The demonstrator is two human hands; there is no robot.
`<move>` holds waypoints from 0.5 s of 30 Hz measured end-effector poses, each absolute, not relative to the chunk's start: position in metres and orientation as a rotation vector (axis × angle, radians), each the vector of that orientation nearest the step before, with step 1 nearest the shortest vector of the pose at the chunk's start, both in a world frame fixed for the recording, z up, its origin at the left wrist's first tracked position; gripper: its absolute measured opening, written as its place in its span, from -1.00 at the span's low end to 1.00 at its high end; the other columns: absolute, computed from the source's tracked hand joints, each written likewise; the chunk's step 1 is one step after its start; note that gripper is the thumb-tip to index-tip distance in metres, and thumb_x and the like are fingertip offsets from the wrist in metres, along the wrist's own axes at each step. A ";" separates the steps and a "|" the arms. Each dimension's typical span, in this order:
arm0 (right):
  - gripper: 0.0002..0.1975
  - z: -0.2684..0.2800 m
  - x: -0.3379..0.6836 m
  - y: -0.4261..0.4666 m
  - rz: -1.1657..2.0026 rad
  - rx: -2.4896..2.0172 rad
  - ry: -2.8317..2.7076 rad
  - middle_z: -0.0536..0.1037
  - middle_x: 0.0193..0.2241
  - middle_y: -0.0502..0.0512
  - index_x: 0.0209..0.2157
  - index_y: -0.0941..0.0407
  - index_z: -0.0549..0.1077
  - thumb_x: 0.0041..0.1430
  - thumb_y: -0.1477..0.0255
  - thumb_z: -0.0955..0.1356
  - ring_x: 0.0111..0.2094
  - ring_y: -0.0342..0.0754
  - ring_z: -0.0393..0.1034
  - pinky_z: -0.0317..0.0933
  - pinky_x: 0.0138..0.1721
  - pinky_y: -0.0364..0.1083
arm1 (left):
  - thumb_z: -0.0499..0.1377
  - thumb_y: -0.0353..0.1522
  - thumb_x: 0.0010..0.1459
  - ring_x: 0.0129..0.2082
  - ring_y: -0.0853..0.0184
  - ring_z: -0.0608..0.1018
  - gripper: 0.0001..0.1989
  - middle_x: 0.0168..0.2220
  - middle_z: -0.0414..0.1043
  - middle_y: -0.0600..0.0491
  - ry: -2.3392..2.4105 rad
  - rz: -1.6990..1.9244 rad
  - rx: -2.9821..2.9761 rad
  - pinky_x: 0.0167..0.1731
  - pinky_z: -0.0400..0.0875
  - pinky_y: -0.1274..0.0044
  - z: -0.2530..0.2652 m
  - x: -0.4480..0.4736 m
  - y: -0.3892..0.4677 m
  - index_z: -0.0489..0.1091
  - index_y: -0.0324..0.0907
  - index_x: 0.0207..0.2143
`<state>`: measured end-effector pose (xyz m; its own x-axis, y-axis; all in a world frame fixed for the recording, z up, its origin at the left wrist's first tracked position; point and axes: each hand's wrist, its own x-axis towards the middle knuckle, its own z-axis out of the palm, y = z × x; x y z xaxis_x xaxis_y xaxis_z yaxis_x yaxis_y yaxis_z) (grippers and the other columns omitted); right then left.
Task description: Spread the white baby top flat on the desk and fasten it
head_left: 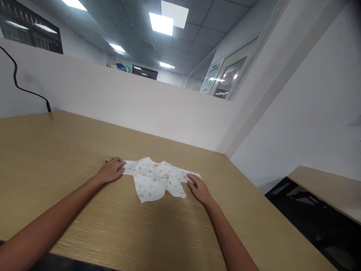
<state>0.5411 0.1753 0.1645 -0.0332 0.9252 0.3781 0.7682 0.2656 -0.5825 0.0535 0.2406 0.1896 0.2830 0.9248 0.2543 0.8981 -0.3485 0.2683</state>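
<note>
A small white baby shirt point(152, 182) with a pale print lies spread on the table point(113, 222), its sleeves stretched out to both sides. Its front panels hang apart at the lower edge. At the end of the sleeve on the left, my left hand point(113, 170) is closed over the cuff, with its fingers bent and partly hidden. My right hand point(199, 187) grips the other sleeve near its end, fingers on top and thumb along the lower edge. Both hands rest at table height.
A low white partition point(146, 101) runs behind the table, and a white wall point(304, 113) stands at the right. At the back left, a black cable point(28, 90) comes down to the tabletop. A second wooden surface point(329, 188) is at the right.
</note>
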 end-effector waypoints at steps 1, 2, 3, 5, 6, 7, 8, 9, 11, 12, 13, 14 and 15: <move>-0.55 0.164 0.539 0.177 0.317 -1.554 -1.840 0.47 0.13 0.24 0.03 0.13 0.51 0.21 0.18 0.30 0.20 0.12 0.29 0.03 0.30 0.16 | -0.05 -0.10 0.27 0.12 -0.05 0.36 -0.50 0.13 0.36 -0.17 1.785 0.553 2.421 0.11 0.14 0.05 0.189 0.058 0.239 0.46 -0.09 0.08; -0.55 0.164 0.537 0.178 0.340 -1.581 -1.837 0.46 0.15 0.24 0.02 0.13 0.52 0.21 0.18 0.31 0.22 0.14 0.26 0.00 0.31 0.18 | -0.07 -0.07 0.29 0.15 -0.07 0.34 -0.48 0.16 0.34 -0.18 1.811 0.535 2.395 0.12 0.13 0.03 0.187 0.062 0.239 0.45 -0.10 0.09; -0.57 0.165 0.535 0.179 0.349 -1.616 -1.822 0.46 0.15 0.25 0.00 0.13 0.54 0.20 0.19 0.32 0.24 0.16 0.24 -0.02 0.32 0.19 | -0.10 -0.06 0.30 0.18 -0.08 0.32 -0.46 0.20 0.31 -0.20 1.824 0.513 2.389 0.13 0.11 0.02 0.185 0.066 0.239 0.44 -0.11 0.11; -0.62 0.172 0.527 0.177 0.307 -1.671 -1.781 0.48 0.11 0.27 -0.06 0.13 0.56 0.17 0.23 0.35 0.23 0.20 0.23 -0.04 0.32 0.21 | -0.14 -0.06 0.33 0.26 -0.07 0.25 -0.43 0.28 0.23 -0.21 1.814 0.482 2.433 0.18 0.08 0.03 0.179 0.071 0.243 0.37 -0.14 0.17; -0.65 0.178 0.521 0.174 0.267 -1.673 -1.766 0.51 0.08 0.28 -0.09 0.13 0.57 0.17 0.25 0.36 0.20 0.21 0.26 -0.02 0.30 0.21 | -0.15 -0.08 0.34 0.29 -0.05 0.22 -0.43 0.31 0.19 -0.21 1.808 0.478 2.463 0.21 0.05 0.04 0.175 0.073 0.246 0.33 -0.16 0.21; -0.68 0.185 0.512 0.169 0.217 -1.632 -1.777 0.53 0.04 0.28 -0.11 0.12 0.57 0.18 0.26 0.35 0.16 0.21 0.29 0.03 0.27 0.19 | -0.16 -0.09 0.35 0.31 -0.03 0.19 -0.42 0.34 0.16 -0.21 1.807 0.477 2.483 0.23 0.02 0.06 0.172 0.075 0.249 0.29 -0.18 0.24; -0.70 0.192 0.502 0.163 0.173 -1.551 -1.808 0.55 -0.01 0.25 -0.13 0.10 0.57 0.20 0.27 0.34 0.09 0.19 0.33 0.09 0.21 0.16 | -0.16 -0.10 0.35 0.33 -0.02 0.16 -0.41 0.35 0.13 -0.20 1.809 0.473 2.493 0.25 -0.02 0.06 0.169 0.075 0.251 0.26 -0.20 0.26; -0.73 0.200 0.489 0.156 0.163 -1.465 -1.829 0.57 -0.07 0.22 -0.14 0.08 0.57 0.23 0.26 0.32 0.03 0.15 0.37 0.15 0.15 0.11 | -0.16 -0.10 0.35 0.35 -0.01 0.14 -0.40 0.37 0.11 -0.20 1.816 0.465 2.491 0.27 -0.04 0.06 0.167 0.076 0.253 0.24 -0.21 0.28; -0.75 0.212 0.463 0.142 0.220 -1.369 -1.943 0.57 -0.24 0.17 -0.22 0.06 0.56 0.29 0.28 0.28 -0.15 0.07 0.41 0.25 -0.07 0.01 | -0.17 -0.08 0.35 0.37 0.01 0.11 -0.38 0.39 0.07 -0.17 1.831 0.437 2.472 0.29 -0.07 0.07 0.166 0.076 0.253 0.21 -0.21 0.30; -0.74 0.217 0.450 0.135 0.244 -1.365 -2.039 0.56 -0.32 0.14 -0.25 0.07 0.56 0.31 0.29 0.26 -0.25 0.02 0.40 0.23 -0.17 -0.04 | -0.18 -0.07 0.35 0.38 0.03 0.09 -0.37 0.39 0.06 -0.15 1.839 0.420 2.463 0.30 -0.08 0.07 0.167 0.076 0.252 0.20 -0.20 0.31; -0.74 0.219 0.438 0.129 0.271 -1.377 -2.132 0.55 -0.38 0.10 -0.30 0.08 0.56 0.31 0.30 0.26 -0.34 -0.03 0.38 0.19 -0.26 -0.07 | -0.18 -0.06 0.34 0.39 0.04 0.08 -0.36 0.40 0.04 -0.12 1.848 0.403 2.455 0.31 -0.09 0.08 0.169 0.076 0.250 0.19 -0.19 0.32; -0.75 0.221 0.428 0.124 0.290 -1.398 -2.198 0.55 -0.40 0.07 -0.30 0.07 0.55 0.31 0.32 0.27 -0.38 -0.06 0.36 0.15 -0.30 -0.09 | -0.19 -0.05 0.34 0.40 0.06 0.07 -0.35 0.41 0.02 -0.10 1.856 0.383 2.448 0.32 -0.09 0.09 0.170 0.076 0.247 0.17 -0.18 0.33; -0.77 0.220 0.421 0.120 0.288 -1.429 -2.259 0.54 -0.42 0.04 -0.31 0.06 0.55 0.30 0.33 0.27 -0.40 -0.08 0.34 0.11 -0.34 -0.11 | -0.19 -0.05 0.34 0.40 0.07 0.06 -0.34 0.42 0.01 -0.09 1.862 0.362 2.444 0.33 -0.09 0.10 0.172 0.076 0.245 0.16 -0.18 0.34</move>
<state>0.4208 0.1197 0.2205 -0.3624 0.8952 0.2594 0.8014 0.4414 -0.4037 0.0758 0.2450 0.1724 0.2487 0.9559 0.1563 0.9448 -0.2750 0.1783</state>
